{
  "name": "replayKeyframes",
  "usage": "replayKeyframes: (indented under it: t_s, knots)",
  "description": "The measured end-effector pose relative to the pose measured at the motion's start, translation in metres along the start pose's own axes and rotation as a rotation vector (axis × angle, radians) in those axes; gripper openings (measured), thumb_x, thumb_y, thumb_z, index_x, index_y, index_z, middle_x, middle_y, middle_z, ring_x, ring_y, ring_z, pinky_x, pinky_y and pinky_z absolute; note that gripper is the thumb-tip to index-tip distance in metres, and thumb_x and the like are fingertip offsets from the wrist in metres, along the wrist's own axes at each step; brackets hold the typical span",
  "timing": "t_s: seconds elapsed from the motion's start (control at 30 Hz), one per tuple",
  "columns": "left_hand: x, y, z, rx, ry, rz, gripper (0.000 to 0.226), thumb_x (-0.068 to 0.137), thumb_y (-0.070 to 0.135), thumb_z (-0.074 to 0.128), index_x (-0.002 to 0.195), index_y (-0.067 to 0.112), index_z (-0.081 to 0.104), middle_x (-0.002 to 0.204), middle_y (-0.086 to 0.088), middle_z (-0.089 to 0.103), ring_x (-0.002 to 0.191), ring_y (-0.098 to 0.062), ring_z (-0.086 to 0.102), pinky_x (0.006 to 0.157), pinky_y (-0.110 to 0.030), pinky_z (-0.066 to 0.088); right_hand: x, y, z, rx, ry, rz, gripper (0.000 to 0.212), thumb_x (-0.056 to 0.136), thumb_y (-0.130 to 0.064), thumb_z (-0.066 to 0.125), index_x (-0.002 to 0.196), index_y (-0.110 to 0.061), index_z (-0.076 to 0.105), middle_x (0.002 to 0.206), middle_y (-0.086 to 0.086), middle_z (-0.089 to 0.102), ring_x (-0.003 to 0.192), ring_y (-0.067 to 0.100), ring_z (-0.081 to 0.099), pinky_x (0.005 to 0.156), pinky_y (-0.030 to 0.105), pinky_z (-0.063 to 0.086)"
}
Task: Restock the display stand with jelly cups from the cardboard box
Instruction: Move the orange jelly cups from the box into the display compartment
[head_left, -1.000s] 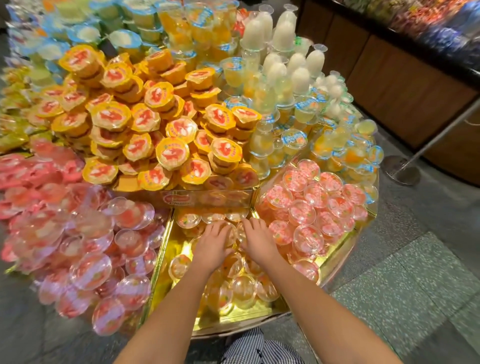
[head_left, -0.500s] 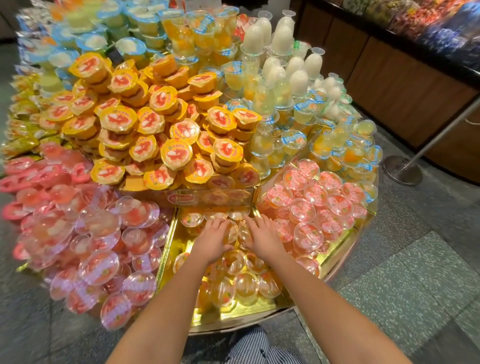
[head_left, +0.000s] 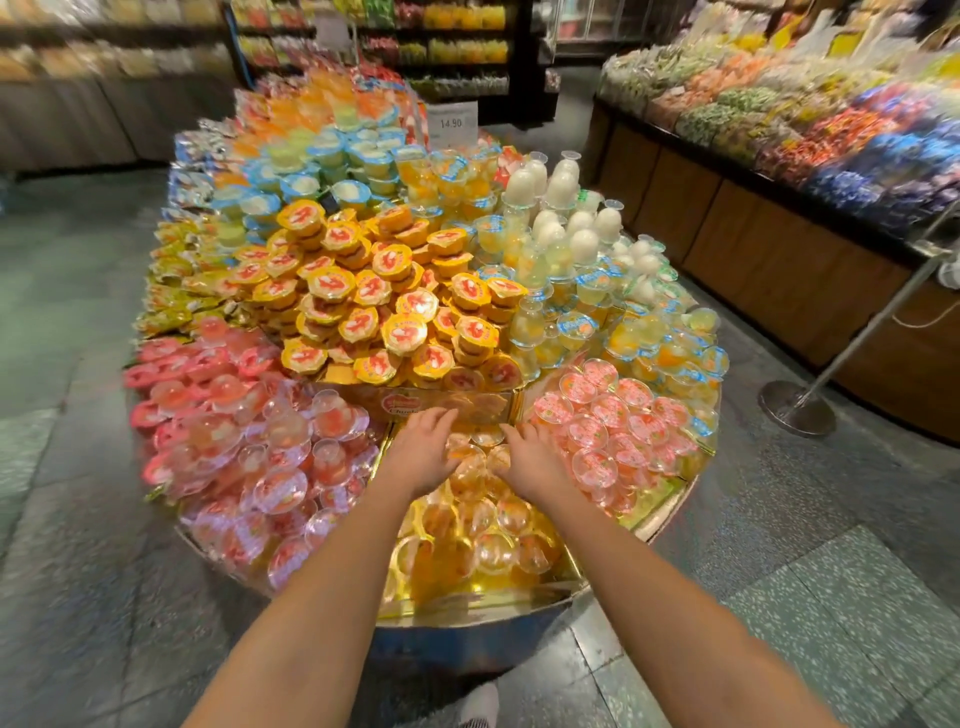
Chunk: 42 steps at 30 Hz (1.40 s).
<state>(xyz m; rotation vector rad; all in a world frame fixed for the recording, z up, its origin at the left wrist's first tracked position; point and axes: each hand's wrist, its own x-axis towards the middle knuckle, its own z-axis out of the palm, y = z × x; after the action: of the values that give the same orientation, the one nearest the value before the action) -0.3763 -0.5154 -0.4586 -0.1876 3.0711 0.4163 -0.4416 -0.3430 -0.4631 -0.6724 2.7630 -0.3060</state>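
Price sign (head_left: 451, 123) reads 14.90; left hand (head_left: 423, 449), right hand (head_left: 530, 457) touch jelly cups (head_left: 483, 519).

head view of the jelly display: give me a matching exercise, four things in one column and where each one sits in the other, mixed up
Things
1. yellow-lidded orange jelly cups
2. pink-lidded clear jelly cups
3. white egg-shaped jellies
4. white price card

Places
a. standing at the far end
b. just right of the right hand
c. heaped in the middle
d. right rear, in clear cups

Pairs: 1-c, 2-b, 3-d, 4-a
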Motion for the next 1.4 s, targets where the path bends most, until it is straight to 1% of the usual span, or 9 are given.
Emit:
replayKeyframes:
  t_s: [0.1,0.27,0.47,0.53,0.73,0.93,1.1,1.27,1.4]
  knots:
    - [-0.041,0.005,-0.024,0.045,0.038,-0.018,0.076,0.094,0.043,0.056,0.154,0.016,0.018,0.154,-0.007,0.026,0.141,-0.026,0.023,0.114,-0.037,0.026,-0.036,-0.023,-0.008,-0.005,0.038,-0.016,0.068,0.095,-0.042,0.055,0.152,-0.021,0.024,0.157,0.012,0.025,0.147,0.033,0.013,0.119,0.047,0.013]
    - [-0.124,-0.003,-0.044,0.115,0.058,-0.04,0.074,0.093,0.044,0.055,0.153,0.017,0.021,0.154,-0.008,0.027,0.14,-0.027,0.025,0.114,-0.036,0.024,-0.1,-0.066,0.0,-0.055,0.077,-0.063,0.068,0.092,-0.045,0.058,0.149,-0.017,0.03,0.151,0.015,0.034,0.142,0.034,0.024,0.116,0.045,0.025]
    - [-0.226,-0.047,-0.053,0.092,0.01,-0.185,0.068,0.091,0.044,0.057,0.15,0.025,0.028,0.152,-0.008,0.03,0.138,-0.028,0.03,0.109,-0.042,0.035,-0.156,-0.135,0.013,-0.1,0.035,-0.178,0.069,0.093,-0.046,0.057,0.148,-0.016,0.029,0.149,0.017,0.035,0.141,0.036,0.024,0.114,0.047,0.027]
    - [-0.261,-0.068,-0.057,0.069,0.035,-0.26,0.063,0.091,0.046,0.055,0.146,0.025,0.033,0.151,-0.008,0.032,0.135,-0.029,0.034,0.108,-0.045,0.037,-0.166,-0.166,0.019,-0.117,0.029,-0.238,0.065,0.094,-0.043,0.057,0.147,-0.015,0.032,0.146,0.015,0.038,0.137,0.035,0.029,0.11,0.046,0.03]
    - [-0.384,-0.148,-0.075,0.014,0.047,-0.538,0.071,0.092,0.039,0.056,0.152,0.02,0.023,0.153,-0.01,0.03,0.136,-0.03,0.034,0.108,-0.039,0.033,-0.196,-0.297,0.066,-0.184,-0.024,-0.489,0.057,0.094,-0.04,0.056,0.14,-0.012,0.038,0.136,0.016,0.046,0.127,0.036,0.038,0.102,0.043,0.034]
    - [-0.547,-0.245,-0.071,-0.127,0.073,-0.85,0.071,0.095,0.044,0.053,0.154,0.02,0.02,0.156,-0.009,0.024,0.141,-0.029,0.026,0.112,-0.043,0.03,-0.257,-0.463,0.154,-0.232,-0.152,-0.754,0.063,0.094,-0.035,0.056,0.148,-0.015,0.03,0.146,0.017,0.037,0.135,0.037,0.034,0.109,0.044,0.033]
    - [-0.69,-0.306,-0.061,-0.103,0.051,-1.084,0.062,0.096,0.038,0.052,0.15,0.02,0.027,0.151,-0.011,0.03,0.134,-0.032,0.034,0.105,-0.043,0.037,-0.331,-0.585,0.229,-0.305,-0.238,-0.967,0.05,0.098,-0.028,0.046,0.145,-0.013,0.036,0.148,0.016,0.036,0.138,0.034,0.032,0.111,0.045,0.028]
    - [-0.792,-0.35,-0.04,-0.175,0.074,-1.272,0.061,0.092,0.041,0.056,0.147,0.023,0.035,0.15,-0.005,0.036,0.137,-0.028,0.031,0.111,-0.04,0.032,-0.384,-0.664,0.284,-0.401,-0.346,-1.086,0.065,0.093,-0.033,0.055,0.15,-0.015,0.026,0.15,0.017,0.035,0.139,0.035,0.03,0.112,0.045,0.027]
    - [-0.848,-0.365,-0.017,-0.248,0.078,-1.356,0.064,0.094,0.043,0.053,0.15,0.023,0.03,0.152,-0.006,0.033,0.139,-0.027,0.028,0.112,-0.041,0.031,-0.41,-0.703,0.322,-0.405,-0.461,-1.098,0.062,0.092,-0.029,0.053,0.148,-0.019,0.03,0.147,0.019,0.036,0.136,0.036,0.033,0.106,0.047,0.034]
